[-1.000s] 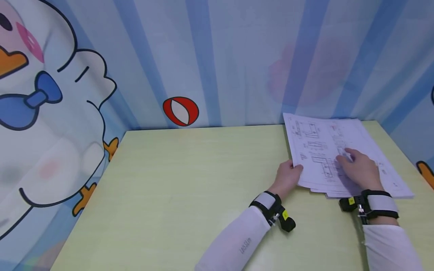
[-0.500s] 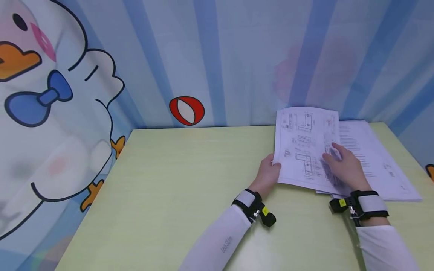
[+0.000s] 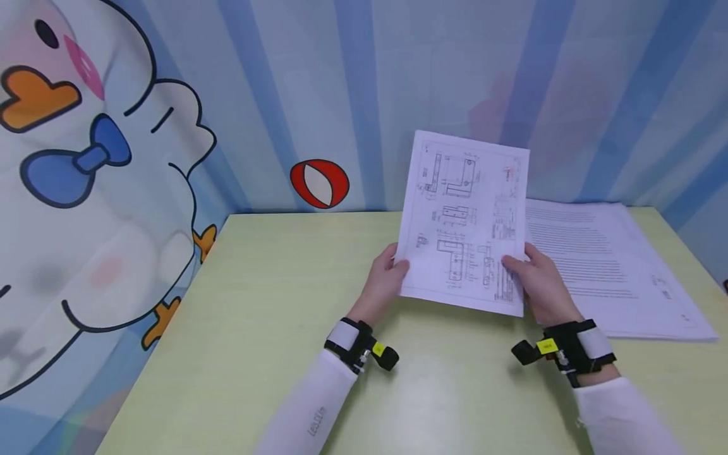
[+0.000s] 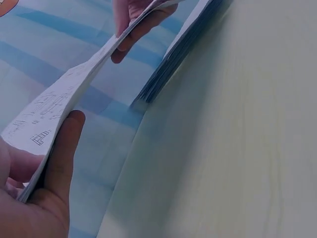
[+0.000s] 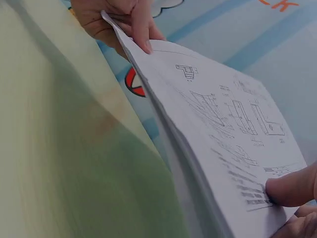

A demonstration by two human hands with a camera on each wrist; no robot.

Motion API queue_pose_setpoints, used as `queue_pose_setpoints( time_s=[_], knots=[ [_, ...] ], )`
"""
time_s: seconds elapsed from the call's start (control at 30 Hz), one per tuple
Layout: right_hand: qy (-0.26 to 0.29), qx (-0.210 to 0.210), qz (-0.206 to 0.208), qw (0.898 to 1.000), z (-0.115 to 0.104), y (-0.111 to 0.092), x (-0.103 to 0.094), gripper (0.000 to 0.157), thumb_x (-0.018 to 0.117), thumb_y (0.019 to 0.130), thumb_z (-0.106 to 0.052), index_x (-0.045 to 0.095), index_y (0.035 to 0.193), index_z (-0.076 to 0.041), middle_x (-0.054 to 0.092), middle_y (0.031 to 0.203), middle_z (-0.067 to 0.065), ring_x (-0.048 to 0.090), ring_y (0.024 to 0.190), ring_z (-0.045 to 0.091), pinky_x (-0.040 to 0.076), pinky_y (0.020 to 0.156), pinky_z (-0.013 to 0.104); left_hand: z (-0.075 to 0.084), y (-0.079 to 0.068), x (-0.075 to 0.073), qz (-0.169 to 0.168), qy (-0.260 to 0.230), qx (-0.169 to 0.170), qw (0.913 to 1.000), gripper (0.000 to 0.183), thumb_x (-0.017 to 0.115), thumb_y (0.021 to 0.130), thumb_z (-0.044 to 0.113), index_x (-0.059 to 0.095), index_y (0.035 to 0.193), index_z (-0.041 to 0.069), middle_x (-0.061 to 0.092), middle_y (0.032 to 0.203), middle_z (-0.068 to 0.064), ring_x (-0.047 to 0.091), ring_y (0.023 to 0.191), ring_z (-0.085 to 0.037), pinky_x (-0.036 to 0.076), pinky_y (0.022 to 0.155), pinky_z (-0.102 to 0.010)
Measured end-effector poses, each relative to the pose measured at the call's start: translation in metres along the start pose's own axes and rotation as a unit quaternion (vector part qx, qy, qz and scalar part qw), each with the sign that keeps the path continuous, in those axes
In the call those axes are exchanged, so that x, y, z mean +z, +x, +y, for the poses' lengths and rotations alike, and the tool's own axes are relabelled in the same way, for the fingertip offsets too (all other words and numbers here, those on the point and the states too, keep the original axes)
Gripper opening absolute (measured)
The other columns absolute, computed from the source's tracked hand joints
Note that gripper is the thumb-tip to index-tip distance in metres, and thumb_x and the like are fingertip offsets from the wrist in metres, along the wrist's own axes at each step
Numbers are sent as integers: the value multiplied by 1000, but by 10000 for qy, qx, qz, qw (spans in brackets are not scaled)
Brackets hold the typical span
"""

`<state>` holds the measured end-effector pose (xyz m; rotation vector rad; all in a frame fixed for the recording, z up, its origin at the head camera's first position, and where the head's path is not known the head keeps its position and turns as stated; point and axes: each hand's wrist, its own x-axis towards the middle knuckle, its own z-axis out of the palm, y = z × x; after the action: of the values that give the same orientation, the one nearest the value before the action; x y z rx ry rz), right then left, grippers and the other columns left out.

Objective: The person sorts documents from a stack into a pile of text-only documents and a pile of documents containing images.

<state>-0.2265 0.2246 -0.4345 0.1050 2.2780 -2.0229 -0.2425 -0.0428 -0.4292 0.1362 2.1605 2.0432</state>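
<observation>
Several sheets of paper (image 3: 461,221) printed with technical drawings are held up, tilted, above the table. My left hand (image 3: 382,281) pinches their left edge, thumb on the printed face and fingers behind. On the opposite edge my right hand (image 3: 543,284) grips the sheets, its thumb (image 5: 292,188) pressing on the drawing in the right wrist view. A gap shows between the lower edges of the sheets there. To the right lies a thick stack of paper (image 3: 603,272), its top page covered in lines of text; the left wrist view shows the side of this stack (image 4: 173,59).
The pale wooden table (image 3: 273,316) stretches out to the left and front. Behind it hangs a blue striped curtain (image 3: 273,76) with a printed red ball and a white duck. Each wrist wears a strapped camera.
The sheets with drawings have come off the stack, up and to the left, uncovering a page of text. My right hand has gone from lying over the page to gripping its right edge.
</observation>
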Motion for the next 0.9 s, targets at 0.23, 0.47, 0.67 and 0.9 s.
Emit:
queue_pose_setpoints(
  time_s=[0.23, 0.47, 0.67, 0.9],
  knots=[
    [49, -443, -489, 9978, -14, -2, 52, 49, 42, 97, -31, 28, 142, -19, 53, 125, 15, 57, 103, 24, 51, 80, 34, 3, -17, -60, 164, 279, -110, 9994, 35, 44, 96, 19, 42, 130, 27, 58, 112, -6, 58, 92, -23, 50, 77, -36],
    [184, -66, -524, 9984, -25, 6, 95, 44, 47, 95, -21, 36, 138, -15, 57, 118, 13, 60, 97, 22, 50, 80, 34, 5, -30, -102, 584, 766, -285, 9949, 33, 47, 94, 16, 44, 127, 22, 59, 111, -8, 58, 91, -23, 50, 75, -35],
    [197, 266, -636, 9974, -24, 19, 128, 43, 48, 94, -17, 39, 135, -12, 59, 116, 13, 60, 97, 21, 50, 81, 35, 2, -38, -135, 753, 1288, -505, 9875, 39, 44, 94, 14, 40, 133, 15, 56, 115, -10, 55, 97, -24, 47, 80, -37],
    [-88, 406, -890, 9952, -18, 33, 165, 44, 47, 92, -11, 39, 135, -8, 60, 115, 11, 59, 97, 18, 47, 84, 33, -9, -43, -169, 927, 1755, -826, 9766, 46, 43, 93, 13, 33, 138, 10, 51, 121, -12, 51, 101, -25, 44, 86, -39]
  ],
)
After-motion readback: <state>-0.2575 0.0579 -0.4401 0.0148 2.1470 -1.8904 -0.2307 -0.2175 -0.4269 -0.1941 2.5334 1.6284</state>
